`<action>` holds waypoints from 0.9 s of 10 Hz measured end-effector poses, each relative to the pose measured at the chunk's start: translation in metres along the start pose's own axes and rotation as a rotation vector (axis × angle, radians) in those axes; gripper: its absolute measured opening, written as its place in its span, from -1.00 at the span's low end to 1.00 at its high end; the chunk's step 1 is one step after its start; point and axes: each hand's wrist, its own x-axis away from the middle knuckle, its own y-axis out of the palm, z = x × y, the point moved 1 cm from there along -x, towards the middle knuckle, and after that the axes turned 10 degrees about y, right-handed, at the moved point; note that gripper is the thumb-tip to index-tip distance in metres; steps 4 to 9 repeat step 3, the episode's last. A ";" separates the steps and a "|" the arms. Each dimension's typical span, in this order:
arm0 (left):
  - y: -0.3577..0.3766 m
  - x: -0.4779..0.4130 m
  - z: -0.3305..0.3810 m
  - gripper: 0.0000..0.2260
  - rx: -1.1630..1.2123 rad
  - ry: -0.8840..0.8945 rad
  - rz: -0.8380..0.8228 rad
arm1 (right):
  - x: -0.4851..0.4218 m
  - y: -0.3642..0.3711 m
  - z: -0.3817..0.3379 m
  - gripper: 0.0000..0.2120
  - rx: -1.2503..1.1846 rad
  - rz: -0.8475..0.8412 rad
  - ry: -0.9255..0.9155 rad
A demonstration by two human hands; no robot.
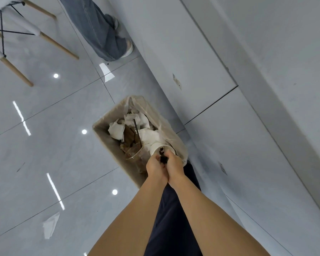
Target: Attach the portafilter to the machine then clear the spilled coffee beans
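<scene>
Coffee beans (163, 159) are held cupped between the left hand (155, 168) and right hand (175, 166), pressed together | hands are positioned over the lined bin (103, 124) so beans fall among discarded cups | portafilter not in view | disposal step judged nearly complete.

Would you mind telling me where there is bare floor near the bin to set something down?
Bare tile lies left of the bin, running toward the chair legs, and behind it toward the other person's shoes. The strip between bin and cabinet is narrow. The bin is crowded with rubbish, and both hands hover over it.
</scene>
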 end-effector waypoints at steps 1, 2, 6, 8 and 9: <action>-0.002 -0.002 0.001 -0.75 -0.004 0.012 0.001 | 0.007 0.000 -0.002 -0.64 -0.026 -0.029 0.024; -0.001 0.005 0.003 -0.66 -0.011 -0.030 -0.041 | 0.016 -0.003 -0.006 -0.63 -0.057 -0.030 0.028; 0.000 0.017 0.013 -0.55 -0.018 -0.085 -0.032 | 0.037 -0.007 -0.010 -0.59 -0.085 -0.064 0.037; 0.000 0.017 0.013 -0.55 -0.018 -0.085 -0.032 | 0.037 -0.007 -0.010 -0.59 -0.085 -0.064 0.037; 0.000 0.017 0.013 -0.55 -0.018 -0.085 -0.032 | 0.037 -0.007 -0.010 -0.59 -0.085 -0.064 0.037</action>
